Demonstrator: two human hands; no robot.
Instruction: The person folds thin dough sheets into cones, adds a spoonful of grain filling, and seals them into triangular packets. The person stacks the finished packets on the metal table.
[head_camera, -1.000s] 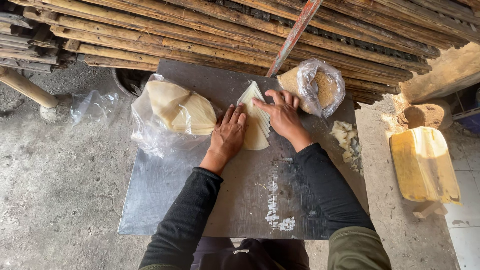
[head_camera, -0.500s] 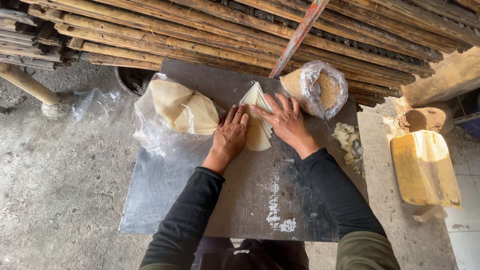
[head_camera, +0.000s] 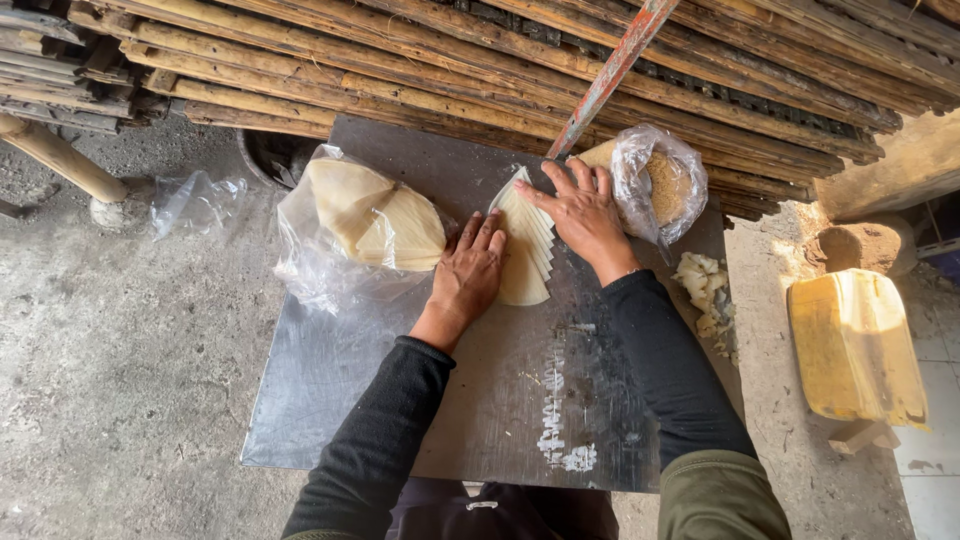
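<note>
Both hands lie flat on a fanned stack of pale dough sheets (head_camera: 527, 250) at the far middle of the grey metal desk (head_camera: 330, 380). The left hand (head_camera: 470, 275) presses the stack's left edge with its grip released, fingers spread; the right hand (head_camera: 580, 215) covers the stack's far right part, palm down, grasping nothing. Just left lies a clear plastic bag of folded dough (head_camera: 365, 215). Right of the right hand sits a bag of brown crumbs (head_camera: 665, 185), with pale scraps (head_camera: 705, 285) nearer. A yellow jerrycan (head_camera: 855, 345) stands well apart on the right.
</note>
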